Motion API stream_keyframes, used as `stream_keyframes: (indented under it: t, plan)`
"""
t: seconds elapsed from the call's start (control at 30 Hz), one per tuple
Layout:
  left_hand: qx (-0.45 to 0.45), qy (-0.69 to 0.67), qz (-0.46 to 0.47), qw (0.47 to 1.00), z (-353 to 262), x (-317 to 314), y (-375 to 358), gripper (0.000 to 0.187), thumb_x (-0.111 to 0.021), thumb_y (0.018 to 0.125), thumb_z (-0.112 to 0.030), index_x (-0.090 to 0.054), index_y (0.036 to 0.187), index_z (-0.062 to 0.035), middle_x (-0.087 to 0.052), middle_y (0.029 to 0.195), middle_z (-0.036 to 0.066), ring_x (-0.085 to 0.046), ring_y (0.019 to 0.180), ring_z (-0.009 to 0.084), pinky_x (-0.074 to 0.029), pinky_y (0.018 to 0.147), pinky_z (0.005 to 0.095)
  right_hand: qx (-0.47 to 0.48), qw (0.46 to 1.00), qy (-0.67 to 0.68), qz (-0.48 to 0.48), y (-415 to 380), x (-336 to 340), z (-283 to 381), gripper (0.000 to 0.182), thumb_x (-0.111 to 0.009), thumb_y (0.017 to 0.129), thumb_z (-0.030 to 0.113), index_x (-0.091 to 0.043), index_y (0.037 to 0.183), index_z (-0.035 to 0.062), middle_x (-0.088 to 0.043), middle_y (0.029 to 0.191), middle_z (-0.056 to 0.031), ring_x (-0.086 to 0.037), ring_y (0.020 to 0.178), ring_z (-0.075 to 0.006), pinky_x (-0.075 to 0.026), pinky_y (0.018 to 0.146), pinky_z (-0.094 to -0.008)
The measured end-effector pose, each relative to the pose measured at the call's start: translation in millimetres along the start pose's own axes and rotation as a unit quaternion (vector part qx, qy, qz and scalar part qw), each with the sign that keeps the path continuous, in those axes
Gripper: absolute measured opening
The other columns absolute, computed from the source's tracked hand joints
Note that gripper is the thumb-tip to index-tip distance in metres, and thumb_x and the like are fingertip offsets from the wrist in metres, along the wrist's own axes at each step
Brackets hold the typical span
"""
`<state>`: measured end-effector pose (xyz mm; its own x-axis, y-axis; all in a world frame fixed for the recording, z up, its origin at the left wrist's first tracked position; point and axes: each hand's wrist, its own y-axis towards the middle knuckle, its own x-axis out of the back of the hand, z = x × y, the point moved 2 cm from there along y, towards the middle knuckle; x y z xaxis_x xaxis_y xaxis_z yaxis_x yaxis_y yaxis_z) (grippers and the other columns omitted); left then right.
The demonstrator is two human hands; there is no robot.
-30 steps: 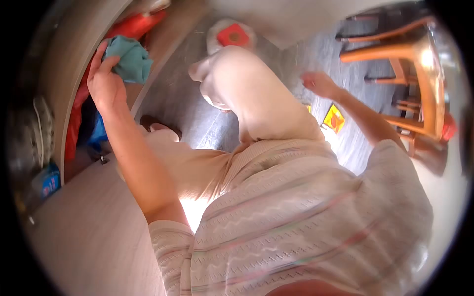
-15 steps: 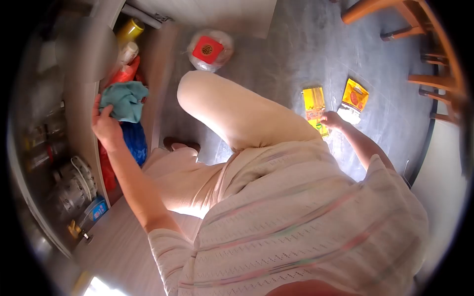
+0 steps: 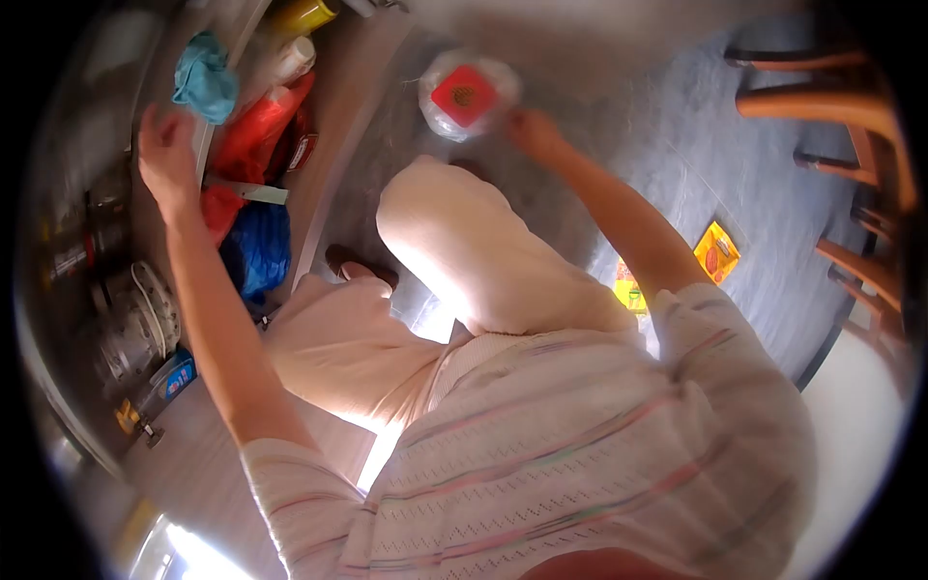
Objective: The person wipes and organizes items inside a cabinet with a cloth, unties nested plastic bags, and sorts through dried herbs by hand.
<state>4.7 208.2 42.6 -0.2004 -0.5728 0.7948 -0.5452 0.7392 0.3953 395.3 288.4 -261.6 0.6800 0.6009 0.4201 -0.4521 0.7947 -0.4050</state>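
Note:
A crumpled teal cloth (image 3: 205, 79) lies at the edge of the open drawer, at the upper left. Just below it is my left hand (image 3: 168, 159), its fingers apart and loosely curled, with nothing in them. My right hand (image 3: 534, 137) reaches forward over the floor, its fingertips right at the edge of a round clear plastic package (image 3: 445, 121) with a square red label (image 3: 466, 95) on top. Motion smears the fingers of this hand.
In the drawer are a red plastic bag (image 3: 253, 135), a blue bag (image 3: 259, 253), a white-capped bottle (image 3: 296, 58) and a yellow container (image 3: 304, 14). Two yellow packets, one nearer (image 3: 630, 292) and one farther (image 3: 717, 251), lie on the floor. Wooden chair legs (image 3: 812, 101) stand at right.
My left hand has let go of the teal cloth. My right hand has left the yellow packet and moved forward and left to the round package. The view has shifted.

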Motion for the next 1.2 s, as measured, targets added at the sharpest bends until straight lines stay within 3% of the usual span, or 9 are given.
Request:
stream_keyframes:
  t: [0.2, 0.33, 0.43, 0.6, 0.73, 0.9, 1.03, 1.1, 1.2]
  plan:
    - [0.123, -0.267, 0.141, 0.945, 38.0, -40.7, -124.0, 0.042, -0.064, 0.08, -0.005, -0.053, 0.12, -0.0021, -0.061, 0.1, 0.006, -0.056, 0.088, 0.0103, -0.045, 0.075, 0.0221, -0.237, 0.925, 0.298, -0.009, 76.9, -65.5, -10.3, 0.057, -0.067, 0.074, 0.038, -0.052, 0.114, 0.0, -0.059, 0.098, -0.0162, -0.061, 0.082, -0.027, -0.05, 0.064, -0.0389]
    - [0.176, -0.394, 0.161, 0.888, 64.1, -62.1, -146.8, 0.042, -0.064, 0.08, -0.004, -0.053, 0.121, -0.0035, -0.059, 0.102, 0.006, -0.054, 0.089, 0.0097, -0.046, 0.075, 0.0245, -0.274, 0.87, 0.402, -0.082, 83.8, -73.8, -21.8, 0.068, -0.073, 0.068, 0.043, -0.043, 0.124, 0.0185, -0.055, 0.109, -0.0043, -0.053, 0.095, -0.0221, -0.045, 0.077, -0.0387]
    - [0.277, -0.441, 0.028, 0.853, 77.3, -38.1, -129.0, 0.049, -0.066, 0.08, -0.01, -0.047, 0.124, -0.0033, -0.055, 0.111, 0.008, -0.055, 0.093, 0.0158, -0.048, 0.078, 0.0322, -0.172, 0.86, 0.475, -0.072, 91.2, -85.8, -35.4, 0.057, -0.068, 0.074, 0.042, -0.048, 0.12, 0.0156, -0.058, 0.104, -0.0062, -0.057, 0.085, -0.021, -0.048, 0.069, -0.0316]
    - [0.365, -0.755, -0.027, 0.544, 103.7, 45.1, -108.0, 0.045, -0.061, 0.082, -0.029, -0.049, 0.118, -0.0048, -0.053, 0.116, 0.016, -0.057, 0.1, 0.0335, -0.05, 0.076, 0.0444, -0.219, 0.807, 0.548, 0.004, 106.0, -92.9, -91.2, 0.063, -0.065, 0.076, 0.052, -0.048, 0.118, 0.0083, -0.056, 0.096, -0.0068, -0.057, 0.083, -0.025, -0.051, 0.065, -0.0364]
    - [0.406, -0.578, 0.011, 0.708, 106.1, 65.3, -134.7, 0.045, -0.055, 0.085, -0.031, -0.049, 0.116, 0.0012, -0.058, 0.106, 0.02, -0.059, 0.096, 0.0333, -0.052, 0.07, 0.0437, -0.264, 0.838, 0.471, 0.082, 92.7, -72.7, -122.9, 0.06, -0.064, 0.075, 0.054, -0.051, 0.109, 0.006, -0.057, 0.088, -0.0065, -0.058, 0.076, -0.0229, -0.051, 0.059, -0.0378]
    - [0.456, -0.303, -0.238, 0.802, 140.2, 126.1, -175.7, 0.058, -0.073, 0.073, -0.025, -0.047, 0.117, 0.0031, -0.059, 0.1, 0.012, -0.061, 0.089, 0.0223, -0.052, 0.066, 0.0391, -0.135, 0.904, 0.386, 0.121, 48.3, -41.3, -2.3, 0.039, -0.063, 0.081, 0.04, -0.055, 0.102, 0.0083, -0.059, 0.083, -0.0047, -0.059, 0.068, -0.0184, -0.05, 0.052, -0.034]
    - [0.344, -0.26, -0.378, 0.819, 170.2, 150.1, -176.7, 0.062, -0.076, 0.07, -0.016, -0.045, 0.121, 0.0008, -0.058, 0.103, 0.01, -0.056, 0.098, 0.0187, -0.048, 0.076, 0.0329, 0.09, 0.964, 0.231, 0.098, 8.3, -37.2, 259.9, 0.034, -0.062, 0.085, 0.022, -0.051, 0.113, 0.0073, -0.058, 0.105, -0.0066, -0.058, 0.09, -0.0153, -0.05, 0.072, -0.029]
    - [0.279, -0.312, -0.365, 0.832, 180.7, 149.3, -166.9, 0.06, -0.075, 0.07, -0.012, -0.045, 0.121, -0.0001, -0.058, 0.104, 0.009, -0.055, 0.101, 0.0179, -0.046, 0.08, 0.0314, 0.333, 0.927, 0.131, 0.113, 0.6, -53.5, 353.0, 0.069, -0.072, 0.077, 0.019, -0.034, 0.134, 0.0058, -0.038, 0.135, -0.0114, -0.037, 0.125, -0.0226, -0.038, 0.096, -0.031]
    - [0.258, -0.404, -0.34, 0.809, 174.8, 143.0, -154.6, 0.055, -0.073, 0.071, -0.006, -0.046, 0.119, -0.0007, -0.057, 0.106, 0.008, -0.054, 0.101, 0.0167, -0.045, 0.083, 0.0301, 0.565, 0.819, 0.034, 0.09, 3.5, -97.9, 433.6, 0.095, -0.081, 0.064, 0.03, -0.025, 0.138, 0.0087, -0.027, 0.14, -0.0219, -0.027, 0.13, -0.0336, -0.027, 0.105, -0.0409]
